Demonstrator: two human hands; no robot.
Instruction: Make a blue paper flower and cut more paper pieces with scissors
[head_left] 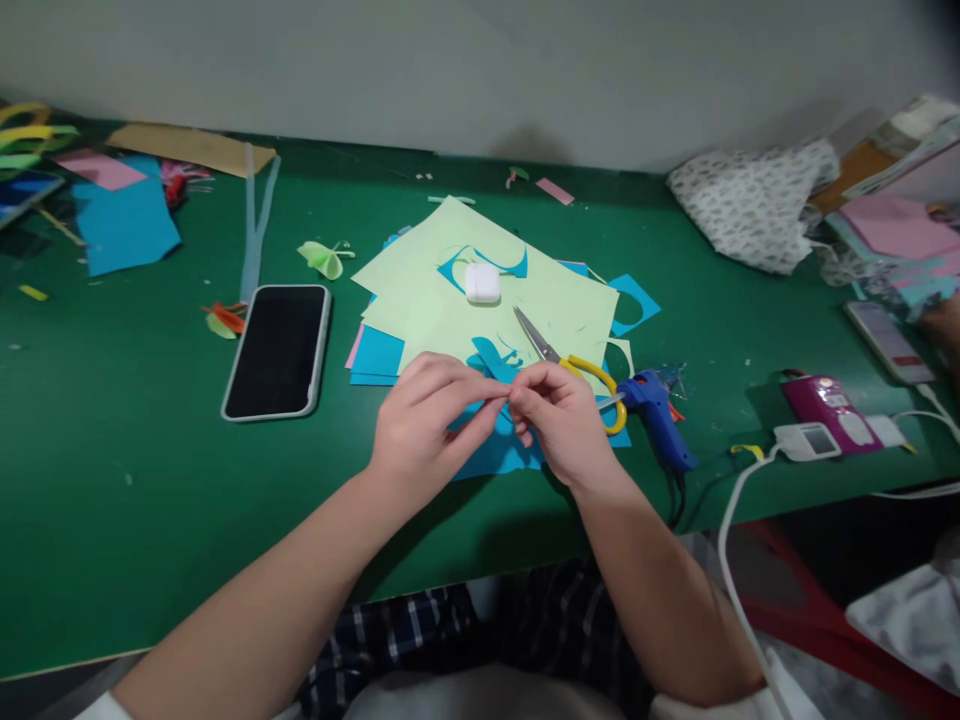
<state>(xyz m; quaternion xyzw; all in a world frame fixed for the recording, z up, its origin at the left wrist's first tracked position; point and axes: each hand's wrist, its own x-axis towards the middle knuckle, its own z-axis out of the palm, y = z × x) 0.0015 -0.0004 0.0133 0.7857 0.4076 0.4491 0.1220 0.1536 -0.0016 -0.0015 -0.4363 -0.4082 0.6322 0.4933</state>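
Observation:
My left hand [424, 415] and my right hand [564, 418] meet fingertip to fingertip over the near middle of the green table [135, 420]. Together they pinch a small blue paper cutout [496, 362]; most of it is hidden by the fingers. Under the hands lies a blue paper sheet [495, 455]. Just behind the right hand rest yellow-handled scissors [574, 365], lying shut on a stack of pale green paper [480, 300]. A blue glue gun [660, 415] lies right of the right hand.
A black phone [279, 350] lies left of the paper stack, a white earbud case [482, 283] on top of it. Paper scraps sit at the far left, a patterned cloth [757, 200] at the back right, a purple device [829, 405] and cables at the right.

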